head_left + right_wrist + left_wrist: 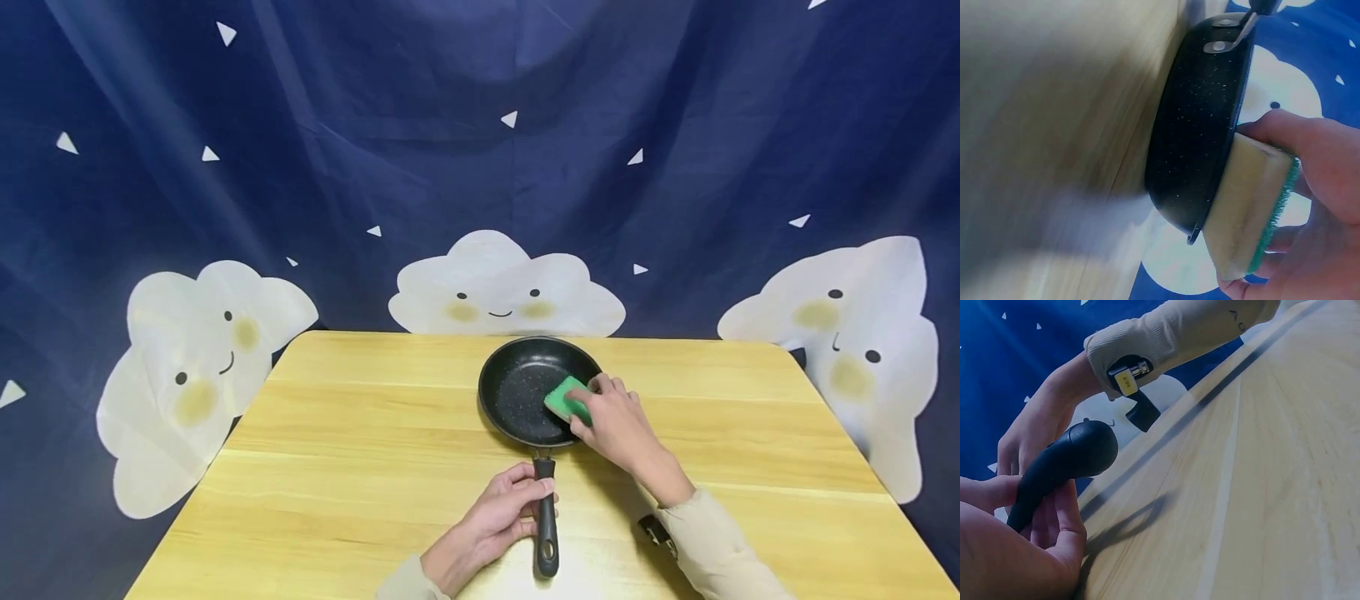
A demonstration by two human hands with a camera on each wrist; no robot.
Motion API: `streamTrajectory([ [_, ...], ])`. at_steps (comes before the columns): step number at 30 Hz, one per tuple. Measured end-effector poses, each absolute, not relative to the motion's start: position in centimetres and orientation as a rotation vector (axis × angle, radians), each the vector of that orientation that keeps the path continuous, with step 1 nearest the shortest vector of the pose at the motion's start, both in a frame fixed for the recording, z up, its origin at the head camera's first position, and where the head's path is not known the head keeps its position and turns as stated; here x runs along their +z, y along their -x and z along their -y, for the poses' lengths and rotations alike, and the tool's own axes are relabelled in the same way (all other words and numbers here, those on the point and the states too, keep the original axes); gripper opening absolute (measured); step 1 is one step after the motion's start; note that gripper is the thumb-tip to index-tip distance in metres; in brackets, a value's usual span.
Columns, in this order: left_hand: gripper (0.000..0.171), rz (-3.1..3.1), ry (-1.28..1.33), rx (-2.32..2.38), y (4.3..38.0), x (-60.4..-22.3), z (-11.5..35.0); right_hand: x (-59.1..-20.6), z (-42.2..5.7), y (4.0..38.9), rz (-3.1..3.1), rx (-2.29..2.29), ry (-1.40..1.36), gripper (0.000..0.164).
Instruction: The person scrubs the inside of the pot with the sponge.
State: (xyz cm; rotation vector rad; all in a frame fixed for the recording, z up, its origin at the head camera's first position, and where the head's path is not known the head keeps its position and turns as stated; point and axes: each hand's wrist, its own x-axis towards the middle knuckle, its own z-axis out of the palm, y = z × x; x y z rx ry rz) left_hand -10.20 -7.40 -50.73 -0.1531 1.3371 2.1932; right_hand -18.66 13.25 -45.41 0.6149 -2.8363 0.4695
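A black speckled frying pan (517,392) lies at the far middle of the table, its handle (546,533) pointing back toward me. My left hand (498,515) grips that handle, thumb on top and fingers curled beneath, as the left wrist view also shows from the handle's end. Over the pan's right side, my right hand (618,423) pinches a sponge (567,398) with a green scouring face and a pale yellow body. In the right wrist view the sponge (1241,194) sits at the pan's rim, its green side toward the palm.
The pale wooden table (360,467) has rounded far corners. Behind it hangs a dark blue curtain (420,125) with white triangles and smiling clouds. A small black device (658,532) is strapped at the right sleeve's cuff.
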Motion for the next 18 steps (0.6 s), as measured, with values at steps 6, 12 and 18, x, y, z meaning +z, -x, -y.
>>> streamTrajectory([
  [6, 0.017, -1.318, 0.133, 2.176, 10.0, -50.8, 7.6, -45.7, -14.2, 17.5, 2.742, 0.623, -0.604, 0.043],
  [12, 0.016, -1.290, 0.127, 2.170, 10.0, -50.7, 7.6, -46.2, -15.5, 17.2, 2.682, 0.715, -0.525, 0.048],
  [18, 0.015, -1.277, 0.115, 2.176, 10.2, -50.8, 7.7, -46.1, -16.7, 17.4, 2.668, 0.725, -0.447, 0.048],
])
